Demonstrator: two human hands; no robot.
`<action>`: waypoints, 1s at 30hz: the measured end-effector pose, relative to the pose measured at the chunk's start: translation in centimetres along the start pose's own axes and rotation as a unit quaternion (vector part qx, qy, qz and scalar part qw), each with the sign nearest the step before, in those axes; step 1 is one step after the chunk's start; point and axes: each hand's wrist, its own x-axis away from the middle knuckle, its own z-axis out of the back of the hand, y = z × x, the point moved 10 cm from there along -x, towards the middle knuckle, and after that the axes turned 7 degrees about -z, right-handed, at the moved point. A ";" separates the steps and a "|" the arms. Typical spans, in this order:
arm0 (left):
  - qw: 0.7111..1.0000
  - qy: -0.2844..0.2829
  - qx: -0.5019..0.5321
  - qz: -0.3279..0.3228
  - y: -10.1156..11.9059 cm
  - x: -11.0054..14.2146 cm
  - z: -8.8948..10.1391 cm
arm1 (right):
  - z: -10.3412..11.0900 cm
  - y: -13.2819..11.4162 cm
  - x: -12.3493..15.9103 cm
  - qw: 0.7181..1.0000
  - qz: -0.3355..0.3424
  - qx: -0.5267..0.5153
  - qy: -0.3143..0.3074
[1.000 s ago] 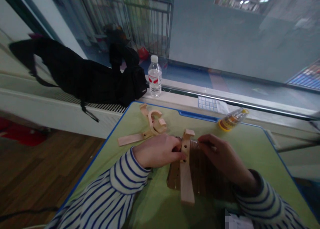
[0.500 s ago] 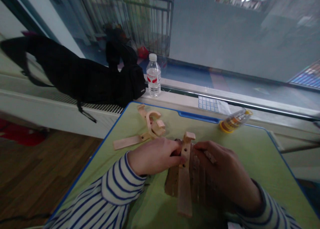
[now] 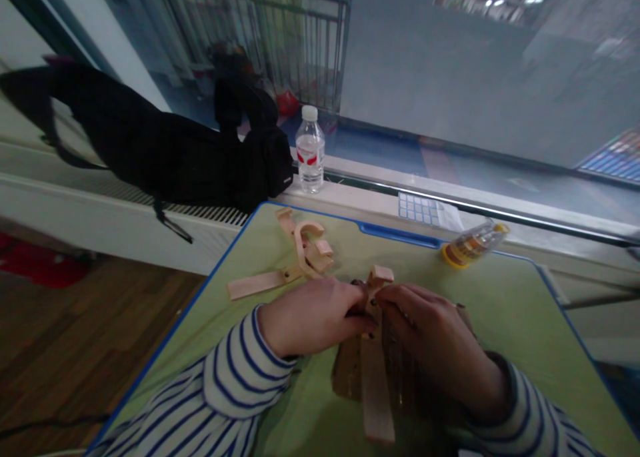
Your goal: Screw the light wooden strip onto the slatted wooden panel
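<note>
My left hand (image 3: 313, 316) is closed around the upper part of a pale wooden piece (image 3: 377, 390), thumb and fingers pressing its side. This piece is a flat strip with two visible dark holes and a hooked block at its far end. My right hand (image 3: 443, 344) has its fingertips pinched together at the upper hole; anything between them is hidden. Beneath the strip lies a brownish, partly see-through packet or tray (image 3: 347, 370), its contents too dark to make out. Beyond my left hand rests a joined wooden assembly (image 3: 257, 284) with a curved hook.
The light green tabletop (image 3: 515, 337) has a blue edge. At its back right a bottle with a yellow cap (image 3: 470, 245) lies tilted. A water bottle (image 3: 311, 154) stands on the sill beside a black bag (image 3: 175, 154). A gridded sheet (image 3: 419, 208) lies there too.
My right hand has moved left, its fingertips coming from the strip's right side onto the upper hole. The strip's near end has swung slightly right, while my left hand keeps its hold.
</note>
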 end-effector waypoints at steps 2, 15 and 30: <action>1.000 -0.001 -0.001 0.000 0.0 0.0 0.0 | 0.0 -0.1 0.0 1.000 0.004 0.001 -0.004; 1.000 0.003 0.010 -0.005 0.0 -0.2 0.0 | -0.7 0.2 -0.1 0.999 -0.011 -0.007 -0.029; 1.000 -0.006 -0.009 0.002 0.1 -0.1 -0.3 | 0.1 0.4 1.0 0.999 -0.014 0.005 -0.047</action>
